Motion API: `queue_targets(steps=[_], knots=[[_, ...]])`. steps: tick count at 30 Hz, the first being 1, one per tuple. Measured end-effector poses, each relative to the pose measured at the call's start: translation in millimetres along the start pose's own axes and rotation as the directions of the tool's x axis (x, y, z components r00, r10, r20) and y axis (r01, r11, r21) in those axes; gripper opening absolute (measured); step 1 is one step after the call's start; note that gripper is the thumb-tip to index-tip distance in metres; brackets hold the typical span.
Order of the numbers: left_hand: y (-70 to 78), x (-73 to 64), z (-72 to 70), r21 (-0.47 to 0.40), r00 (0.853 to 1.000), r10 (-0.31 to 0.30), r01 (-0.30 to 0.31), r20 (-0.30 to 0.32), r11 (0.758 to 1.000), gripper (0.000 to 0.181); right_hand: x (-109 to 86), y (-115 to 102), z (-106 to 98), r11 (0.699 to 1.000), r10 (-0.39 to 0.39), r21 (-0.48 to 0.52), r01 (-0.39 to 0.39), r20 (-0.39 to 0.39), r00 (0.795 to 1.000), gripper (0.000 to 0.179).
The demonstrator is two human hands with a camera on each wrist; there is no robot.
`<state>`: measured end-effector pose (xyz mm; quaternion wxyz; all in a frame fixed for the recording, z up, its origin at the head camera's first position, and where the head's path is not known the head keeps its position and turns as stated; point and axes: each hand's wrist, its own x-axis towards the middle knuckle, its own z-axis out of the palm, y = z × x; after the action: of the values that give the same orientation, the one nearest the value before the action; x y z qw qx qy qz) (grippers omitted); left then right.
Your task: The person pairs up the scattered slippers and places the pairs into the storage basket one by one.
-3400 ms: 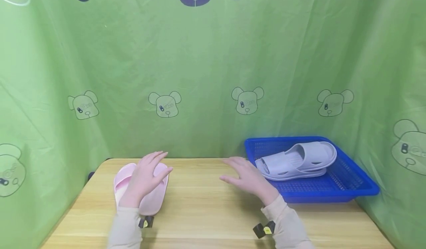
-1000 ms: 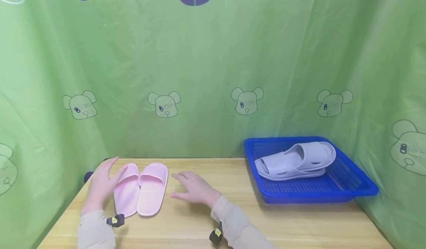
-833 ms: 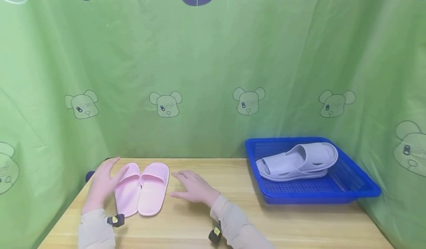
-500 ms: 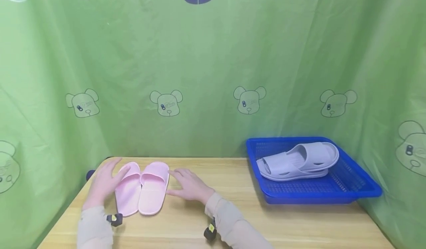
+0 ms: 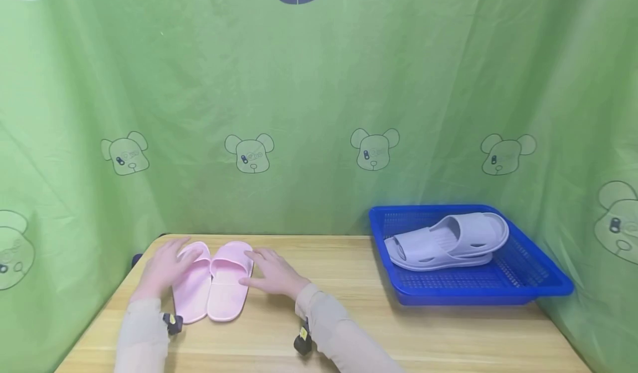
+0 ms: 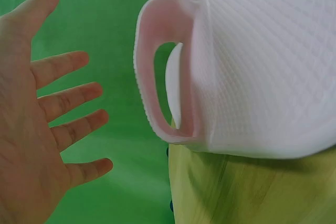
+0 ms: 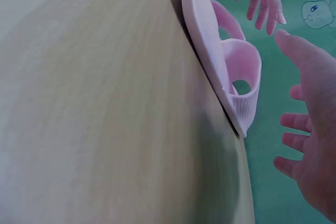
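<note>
Two pink open-toe slippers lie side by side on the wooden table, toes pointing away from me: a left slipper [image 5: 191,295] and a right slipper [image 5: 226,298]. My left hand [image 5: 164,270] hovers at the outer side of the left slipper, its thumb overlapping the strap in the head view. In the left wrist view its fingers are spread and apart from the slipper. My right hand [image 5: 274,273] is at the outer side of the right slipper, thumb and fingertips overlapping its edge. The right wrist view shows that hand's fingers [image 7: 296,121] loosely bent, apart from the pink strap [image 7: 244,72].
A blue plastic basket [image 5: 468,300] stands at the right of the table [image 5: 349,317]. Two grey-lilac slippers [image 5: 413,245] lie in it, one partly on top of the other. Green curtain [image 5: 314,85] with bear prints surrounds the table at the back and sides.
Both hands have come closer to the pink slippers: the right hand from near the basket leftward, the left hand out to the left side and then slightly back inward. The slippers have stayed put.
</note>
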<state>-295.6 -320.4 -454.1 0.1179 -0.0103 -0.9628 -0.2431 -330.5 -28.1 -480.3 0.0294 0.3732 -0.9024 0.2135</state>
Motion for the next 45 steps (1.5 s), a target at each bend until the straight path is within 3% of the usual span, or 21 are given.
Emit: queue_targets(steps=[7,17,35,45], knots=[[-8.1,9.5,4.7,0.057,0.999,0.027,-0.029,0.032,0.998,0.077,13.0,2,10,0.998,0.047,0.041,-0.048,0.019,0.999,0.083],[-11.0,12.9,3.5,0.090,0.996,-0.004,-0.004,0.085,0.996,0.081,25.4,3,20,0.994,0.060,0.089,-0.064,0.047,0.997,0.082],[-19.9,28.6,9.3,0.080,0.982,-0.054,0.040,0.183,0.996,0.091,53.4,7,24,0.977,0.104,0.173,-0.126,0.130,0.986,0.088],[-18.8,28.9,10.4,0.070,0.975,-0.068,0.054,0.211,0.996,0.089,62.6,2,30,0.971,0.120,0.184,-0.154,0.180,0.976,0.088]])
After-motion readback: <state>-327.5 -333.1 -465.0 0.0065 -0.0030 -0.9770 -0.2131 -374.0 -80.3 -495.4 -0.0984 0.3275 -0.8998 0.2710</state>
